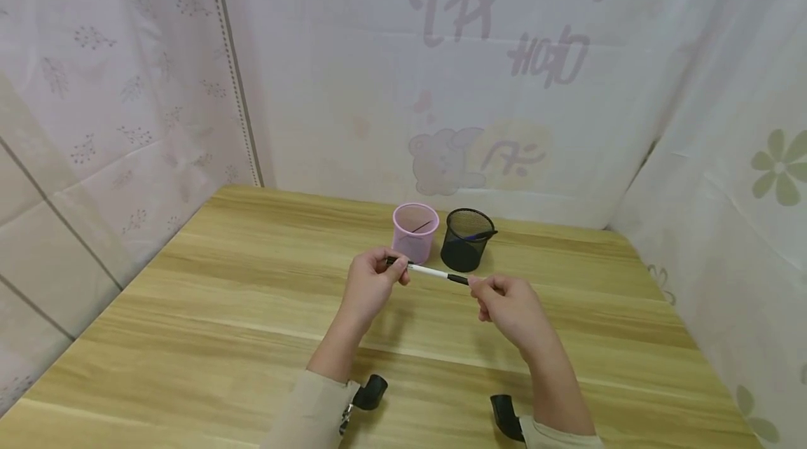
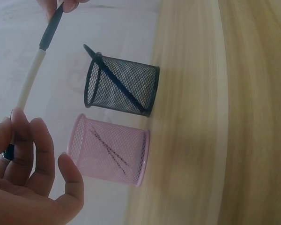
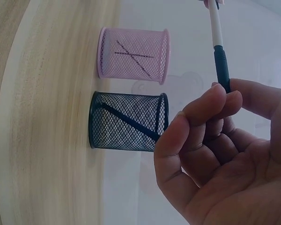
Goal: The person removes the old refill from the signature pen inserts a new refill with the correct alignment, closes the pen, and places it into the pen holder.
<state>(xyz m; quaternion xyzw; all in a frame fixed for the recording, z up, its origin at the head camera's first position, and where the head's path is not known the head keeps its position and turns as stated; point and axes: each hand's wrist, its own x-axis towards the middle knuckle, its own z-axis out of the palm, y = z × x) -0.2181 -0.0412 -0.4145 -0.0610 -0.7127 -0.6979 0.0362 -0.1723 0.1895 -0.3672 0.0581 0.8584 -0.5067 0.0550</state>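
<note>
A white pen point(image 1: 431, 271) with black end sections is held in the air between both hands, slightly tilted down to the right in the head view. My left hand point(image 1: 368, 284) pinches its left black end between thumb and fingers. The opposite black end is pinched by my right hand point(image 1: 512, 305); that tip is hidden by the fingers. Just behind the pen stand a pink mesh cup point(image 1: 412, 249) and a black mesh cup point(image 1: 462, 257), side by side and upright. Two thin dark sticks point(image 2: 107, 147) cross inside the pink cup. A dark pen point(image 2: 119, 85) leans in the black one.
Both cups rest on a wood-grain table point(image 1: 252, 281), toward its far edge. Printed white curtains point(image 1: 328, 85) hang behind the table and at both sides. A black curved mount point(image 1: 370, 393) sits at the left wrist, another mount point(image 1: 506, 417) at the right.
</note>
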